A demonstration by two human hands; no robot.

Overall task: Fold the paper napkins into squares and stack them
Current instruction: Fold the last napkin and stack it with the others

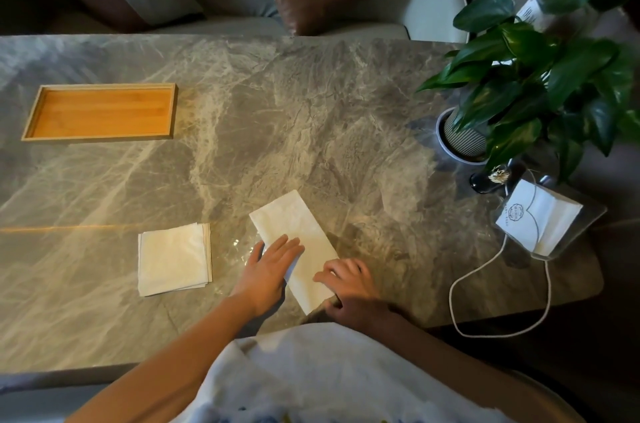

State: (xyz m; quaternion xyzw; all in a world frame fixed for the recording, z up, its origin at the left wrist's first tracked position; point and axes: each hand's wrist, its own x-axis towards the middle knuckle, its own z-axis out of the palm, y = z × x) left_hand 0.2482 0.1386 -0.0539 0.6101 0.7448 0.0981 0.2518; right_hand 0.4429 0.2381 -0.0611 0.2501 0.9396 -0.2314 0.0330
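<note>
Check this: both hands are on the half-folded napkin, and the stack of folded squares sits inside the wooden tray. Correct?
No: the head view shows the stack of folded squares on the marble table, left of the left hand, not inside the wooden tray. That hand and the right hand are on the half-folded napkin.

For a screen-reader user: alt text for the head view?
A left hand presses flat on a long folded napkin on a marble table; the right hand touches its near end with curled fingers. A stack of folded squares lies beside it.
</note>
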